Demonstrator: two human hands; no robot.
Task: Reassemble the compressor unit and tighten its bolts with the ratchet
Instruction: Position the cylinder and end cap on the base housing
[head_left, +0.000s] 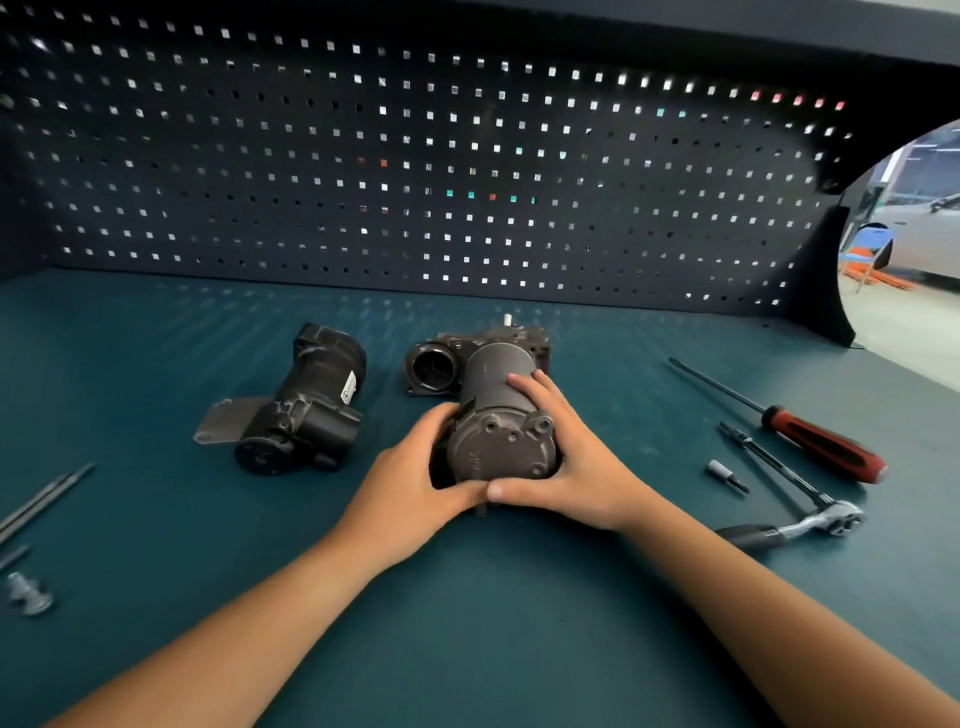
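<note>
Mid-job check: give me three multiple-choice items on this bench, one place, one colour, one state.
1. The left hand and right hand: A) lie flat B) hold tools C) grip the grey cylindrical compressor housing.
2. The chrome ratchet lies: A) right of both hands B) left of them C) on the pegboard.
3. The long screwdriver's handle is: A) yellow B) red and black C) blue.
Answers: C, fingers curl round it; A, it rests out past the right hand; B, red grip, black insets.

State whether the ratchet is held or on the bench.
On the bench: the ratchet lies untouched at right; left hand and right hand grip the compressor.
</note>
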